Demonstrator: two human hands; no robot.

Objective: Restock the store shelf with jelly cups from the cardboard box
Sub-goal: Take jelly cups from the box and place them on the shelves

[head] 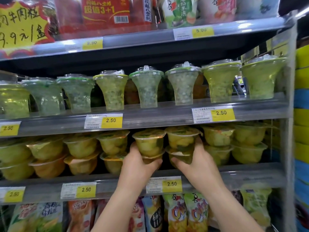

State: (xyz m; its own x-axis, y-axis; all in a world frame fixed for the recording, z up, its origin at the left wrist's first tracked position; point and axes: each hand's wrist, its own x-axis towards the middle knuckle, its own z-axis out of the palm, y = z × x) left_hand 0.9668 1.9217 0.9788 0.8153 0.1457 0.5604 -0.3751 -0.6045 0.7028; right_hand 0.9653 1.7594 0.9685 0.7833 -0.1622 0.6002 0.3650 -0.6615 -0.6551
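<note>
Jelly cups (148,144) sit in two double stacks, one in each hand, just above the front edge of the shelf (250,171), about midway along it. The fingers (156,162) of the left hand (137,164) curl under the bottom cup of its stack, with the thumb up the side. The right hand (198,161) mirrors this round the second stack (182,143), its fingers wrapped beneath (the hands hide whether either base rests on the shelf).

The step in hand seems to be seating both stacks in the gap. To do it well, I would keep each stack upright, support it from below so the top cup does not slide, and push it back level until the base clears the front edge.

Room is tight. Stacked neighbours (113,148) stand close on the left and others (217,144) on the right, and the lids come near the underside of the shelf above (150,117). The cardboard box is not in view.
</note>
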